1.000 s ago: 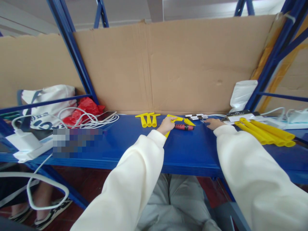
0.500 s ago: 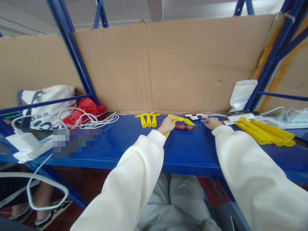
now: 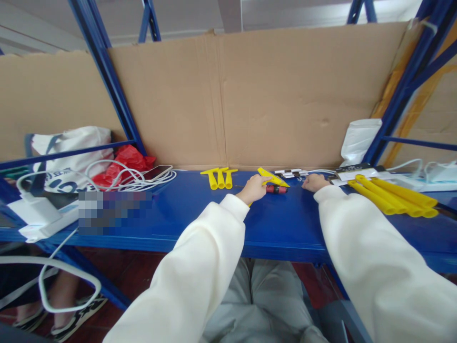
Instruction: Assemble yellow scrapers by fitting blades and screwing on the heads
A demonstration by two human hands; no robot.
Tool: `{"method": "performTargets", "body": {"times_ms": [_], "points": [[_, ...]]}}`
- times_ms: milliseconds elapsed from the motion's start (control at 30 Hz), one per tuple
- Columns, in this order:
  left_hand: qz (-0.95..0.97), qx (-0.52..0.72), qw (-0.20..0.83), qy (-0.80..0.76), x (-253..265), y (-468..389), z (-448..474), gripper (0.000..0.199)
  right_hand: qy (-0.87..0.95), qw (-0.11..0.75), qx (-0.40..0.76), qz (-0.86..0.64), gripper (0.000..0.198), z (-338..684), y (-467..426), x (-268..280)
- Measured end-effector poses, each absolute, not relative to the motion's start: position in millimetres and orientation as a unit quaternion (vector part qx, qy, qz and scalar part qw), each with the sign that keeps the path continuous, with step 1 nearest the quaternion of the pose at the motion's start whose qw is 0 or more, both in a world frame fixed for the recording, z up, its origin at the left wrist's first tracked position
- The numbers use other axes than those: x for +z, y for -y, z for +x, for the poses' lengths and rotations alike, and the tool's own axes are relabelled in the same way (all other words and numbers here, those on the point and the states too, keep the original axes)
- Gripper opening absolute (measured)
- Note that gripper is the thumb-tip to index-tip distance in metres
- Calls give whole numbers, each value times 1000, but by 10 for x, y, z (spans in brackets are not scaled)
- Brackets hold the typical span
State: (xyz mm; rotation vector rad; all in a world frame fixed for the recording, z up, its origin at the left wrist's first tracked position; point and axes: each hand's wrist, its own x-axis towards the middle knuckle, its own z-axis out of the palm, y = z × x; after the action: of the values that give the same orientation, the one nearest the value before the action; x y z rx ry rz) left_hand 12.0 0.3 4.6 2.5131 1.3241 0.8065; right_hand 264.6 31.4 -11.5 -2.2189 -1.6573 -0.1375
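My left hand [image 3: 254,188] is closed around the handle of a yellow T-shaped plastic tool [image 3: 273,177]. Its wide head sticks out to the right of my fingers, tilted, above a screwdriver [image 3: 277,189] with a red and black handle lying on the blue shelf. Further right, my right hand [image 3: 314,182] rests low over the shelf with its fingers drawn together, beside a scatter of tiny pieces [image 3: 300,180]. Whatever those fingertips hold is too small to see. Three similar yellow T-shaped tools [image 3: 221,178] lie in a row to the left.
Several yellow hollow handles [image 3: 396,196] are piled at the right on flat packs [image 3: 353,172]. Black-and-white strips [image 3: 288,173] lie at the back. Leftward are white cables [image 3: 143,178], a red plastic bag [image 3: 124,164] and a power strip [image 3: 50,221]. Cardboard [image 3: 278,100] walls off the rear.
My left hand has shifted slightly right, and the yellow tool's head has turned and now partly overlaps the screwdriver in view. My right hand's fingers have drawn in closer together.
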Motion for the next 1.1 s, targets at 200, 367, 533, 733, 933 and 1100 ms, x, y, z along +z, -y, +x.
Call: {"method": "performTargets", "body": {"times_ms": [200, 367, 533, 733, 933, 1100], "points": [[853, 272, 72, -439, 33, 19, 138, 45, 637, 337, 120, -683, 11, 2367, -256, 34], [867, 260, 44, -422, 7, 32, 155, 47, 634, 441, 233, -591, 5, 2030, -138, 80], [876, 254, 24, -408, -9, 42, 160, 48, 639, 451, 256, -567, 7, 1931, -108, 57], [880, 253, 29, -400, -7, 41, 153, 49, 666, 436, 244, -555, 9, 1944, -138, 24], [883, 248, 29, -397, -17, 32, 149, 49, 688, 401, 214, -566, 10, 1936, -144, 17], [882, 247, 24, -400, -26, 31, 149, 49, 677, 393, 198, -590, 11, 1904, -91, 50]]}}
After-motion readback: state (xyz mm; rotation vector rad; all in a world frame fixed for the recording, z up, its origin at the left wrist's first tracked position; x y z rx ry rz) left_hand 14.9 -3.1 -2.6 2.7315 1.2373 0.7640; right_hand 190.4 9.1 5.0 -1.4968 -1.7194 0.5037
